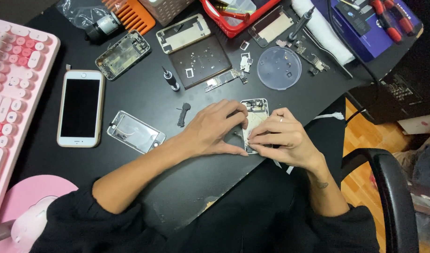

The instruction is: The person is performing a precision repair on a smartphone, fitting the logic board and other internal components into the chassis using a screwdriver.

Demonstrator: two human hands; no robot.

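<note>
At the near edge of the black counter, both hands pinch down on an opened phone shell: left hand pressing its left side, right hand gripping the near end. A small screwdriver stands farther left, a clear round lid beyond.

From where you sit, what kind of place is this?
Probably a phone repair desk, at home or in a small shop. Both hands work on an opened phone body on a black table, with another stripped phone frame, a small screwdriver and a loose circuit board nearby.
</note>
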